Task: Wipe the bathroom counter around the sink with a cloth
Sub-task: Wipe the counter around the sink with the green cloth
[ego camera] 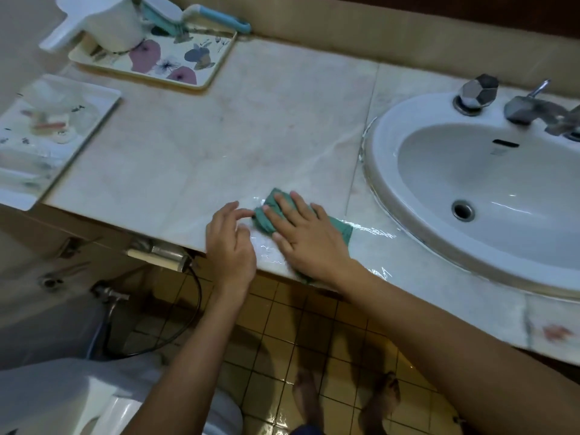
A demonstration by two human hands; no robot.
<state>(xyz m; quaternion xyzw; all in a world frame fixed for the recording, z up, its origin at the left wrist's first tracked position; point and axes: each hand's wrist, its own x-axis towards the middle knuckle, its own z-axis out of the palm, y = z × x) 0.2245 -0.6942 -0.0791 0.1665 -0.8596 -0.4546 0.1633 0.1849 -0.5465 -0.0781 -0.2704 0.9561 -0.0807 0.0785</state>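
Observation:
A green cloth (265, 215) lies bunched on the wet marble counter (238, 133) near its front edge, left of the white oval sink (489, 189). My right hand (309, 237) presses flat on the cloth with fingers spread, and cloth shows at its fingertips and on both sides of the palm. My left hand (230, 243) rests at the counter's front edge just left of the cloth, fingers loosely curled, its fingertips almost touching the cloth's left end. Water streaks shine on the counter around the cloth and along the sink rim.
A floral tray (175, 62) with a white jug (103, 23) and a blue-handled brush (194, 14) stands at the back left. A white tray (103, 98) with clear items sits at far left. Taps (477, 94) stand behind the sink. A toilet (94, 400) and hose (188, 321) are below.

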